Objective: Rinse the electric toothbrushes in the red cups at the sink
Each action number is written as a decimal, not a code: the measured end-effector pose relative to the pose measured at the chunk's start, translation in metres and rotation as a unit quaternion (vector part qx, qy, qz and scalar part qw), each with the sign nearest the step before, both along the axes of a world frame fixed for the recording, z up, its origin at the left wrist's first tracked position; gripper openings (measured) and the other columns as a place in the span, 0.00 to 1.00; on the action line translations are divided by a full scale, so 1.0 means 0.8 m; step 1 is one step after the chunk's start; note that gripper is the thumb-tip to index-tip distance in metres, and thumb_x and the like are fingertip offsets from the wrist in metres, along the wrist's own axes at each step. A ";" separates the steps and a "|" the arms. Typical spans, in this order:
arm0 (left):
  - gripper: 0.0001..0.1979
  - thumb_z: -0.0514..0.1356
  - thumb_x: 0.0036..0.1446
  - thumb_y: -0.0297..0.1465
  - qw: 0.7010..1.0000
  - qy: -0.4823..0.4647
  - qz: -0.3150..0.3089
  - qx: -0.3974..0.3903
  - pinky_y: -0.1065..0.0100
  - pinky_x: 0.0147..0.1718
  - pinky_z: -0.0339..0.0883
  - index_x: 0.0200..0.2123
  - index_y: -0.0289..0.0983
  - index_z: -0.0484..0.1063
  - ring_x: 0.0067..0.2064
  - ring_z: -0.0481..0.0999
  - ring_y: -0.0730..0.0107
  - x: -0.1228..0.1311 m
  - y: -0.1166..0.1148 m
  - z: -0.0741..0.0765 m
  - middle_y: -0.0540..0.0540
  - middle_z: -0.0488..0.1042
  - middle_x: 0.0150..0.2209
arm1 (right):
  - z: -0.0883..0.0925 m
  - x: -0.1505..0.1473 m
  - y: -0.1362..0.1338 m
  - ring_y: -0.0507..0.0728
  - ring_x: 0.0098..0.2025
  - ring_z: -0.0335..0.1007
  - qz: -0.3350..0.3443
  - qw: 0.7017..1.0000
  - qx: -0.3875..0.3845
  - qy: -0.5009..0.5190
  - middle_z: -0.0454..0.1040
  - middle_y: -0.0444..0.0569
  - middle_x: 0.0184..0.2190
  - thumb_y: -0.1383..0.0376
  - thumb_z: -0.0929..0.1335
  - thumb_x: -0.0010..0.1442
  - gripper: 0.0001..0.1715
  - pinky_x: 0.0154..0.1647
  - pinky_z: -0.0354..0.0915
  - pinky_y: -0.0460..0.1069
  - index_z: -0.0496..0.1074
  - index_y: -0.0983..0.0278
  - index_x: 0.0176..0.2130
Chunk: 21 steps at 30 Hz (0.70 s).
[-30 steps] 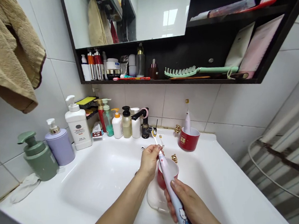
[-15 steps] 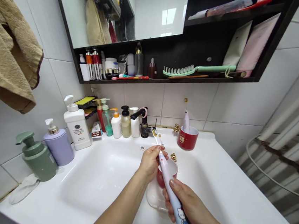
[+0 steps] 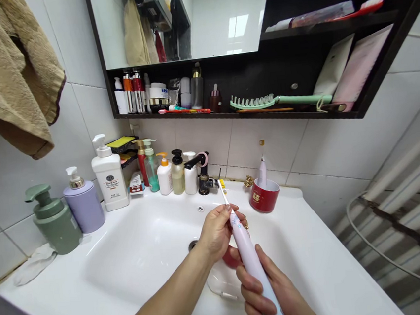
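Over the white sink [image 3: 129, 249] I hold an electric toothbrush [image 3: 246, 248], pale pink and blue, tilted with its yellow-bristled head up near the tap. My right hand [image 3: 271, 295] is wrapped round the lower handle. My left hand [image 3: 217, 231] pinches the neck just below the brush head. A red cup [image 3: 230, 259] stands under my hands, mostly hidden, on a clear dish [image 3: 222, 285].
A black tap [image 3: 202, 170] stands behind the basin among several pump bottles [image 3: 109, 174]. A second red cup [image 3: 264, 196] with a toothbrush sits at the back right. A tan towel [image 3: 5, 73] hangs at upper left. A dark shelf [image 3: 228, 113] holds toiletries and a green hairbrush.
The toothbrush has turned so the cartoon print on the handle no longer shows. My left hand shifted slightly right along the neck and now covers more of the red cup.
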<state>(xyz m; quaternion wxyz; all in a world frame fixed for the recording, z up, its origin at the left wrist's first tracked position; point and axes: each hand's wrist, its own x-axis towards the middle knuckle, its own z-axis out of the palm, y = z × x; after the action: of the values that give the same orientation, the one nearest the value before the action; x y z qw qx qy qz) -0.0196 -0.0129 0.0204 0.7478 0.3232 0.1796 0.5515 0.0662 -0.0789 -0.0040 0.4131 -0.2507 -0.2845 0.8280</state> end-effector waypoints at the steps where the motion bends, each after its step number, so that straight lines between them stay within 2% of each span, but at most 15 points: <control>1: 0.09 0.55 0.40 0.33 1.000 0.008 0.009 0.005 0.71 0.26 0.58 0.23 0.32 0.62 0.21 0.66 0.77 0.000 0.000 0.000 0.50 0.66 0.17 | -0.001 -0.001 0.000 0.43 0.08 0.45 0.001 1.000 0.012 -0.005 0.54 0.36 0.11 0.49 0.52 0.48 0.25 0.09 0.52 0.42 0.61 0.63 0.34; 5: 0.08 0.55 0.39 0.32 0.996 0.055 0.067 -0.003 0.72 0.25 0.57 0.22 0.32 0.63 0.19 0.65 0.78 -0.002 0.003 0.001 0.50 0.66 0.15 | -0.004 -0.005 -0.004 0.43 0.10 0.49 -0.046 0.997 0.050 -0.048 0.57 0.37 0.13 0.55 0.58 0.47 0.16 0.11 0.52 0.41 0.59 0.62 0.34; 7: 0.09 0.55 0.39 0.33 0.995 0.065 0.080 -0.005 0.72 0.25 0.57 0.21 0.32 0.63 0.19 0.64 0.78 -0.003 0.005 0.002 0.50 0.66 0.15 | -0.004 -0.005 -0.006 0.42 0.10 0.48 -0.037 0.997 0.045 -0.044 0.57 0.36 0.13 0.57 0.59 0.48 0.12 0.10 0.49 0.40 0.58 0.62 0.32; 11: 0.10 0.56 0.38 0.34 0.996 0.058 0.075 -0.002 0.71 0.26 0.57 0.21 0.32 0.63 0.20 0.65 0.77 -0.004 0.003 0.005 0.50 0.66 0.15 | -0.005 -0.001 -0.005 0.41 0.09 0.44 0.028 0.999 0.032 -0.011 0.55 0.34 0.12 0.55 0.58 0.47 0.13 0.09 0.46 0.39 0.58 0.60 0.32; 14: 0.10 0.56 0.38 0.35 0.996 0.057 0.069 -0.006 0.70 0.26 0.58 0.22 0.32 0.64 0.20 0.65 0.76 -0.003 0.001 0.005 0.50 0.66 0.16 | -0.006 0.001 -0.004 0.42 0.09 0.45 0.021 0.999 0.041 -0.013 0.55 0.34 0.13 0.55 0.58 0.48 0.13 0.09 0.47 0.39 0.58 0.60 0.32; 19: 0.09 0.55 0.39 0.34 1.000 0.009 0.002 -0.008 0.69 0.26 0.58 0.21 0.32 0.64 0.21 0.66 0.76 -0.005 0.000 0.006 0.49 0.66 0.18 | -0.005 0.000 -0.006 0.41 0.08 0.40 0.020 0.999 0.026 0.002 0.52 0.34 0.12 0.54 0.57 0.47 0.15 0.07 0.43 0.38 0.58 0.59 0.33; 21: 0.09 0.55 0.40 0.34 1.000 0.000 -0.007 -0.014 0.69 0.26 0.58 0.21 0.32 0.64 0.21 0.65 0.76 -0.005 0.000 0.007 0.49 0.65 0.18 | -0.004 -0.003 -0.007 0.41 0.08 0.42 0.005 0.998 0.048 -0.038 0.53 0.34 0.12 0.53 0.57 0.47 0.16 0.08 0.45 0.39 0.57 0.60 0.34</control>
<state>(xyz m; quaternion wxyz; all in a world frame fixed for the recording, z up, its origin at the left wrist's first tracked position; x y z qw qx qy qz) -0.0237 -0.0131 0.0256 0.7562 0.3141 0.1848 0.5434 0.0636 -0.0843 -0.0071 0.4096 -0.2609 -0.3404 0.8051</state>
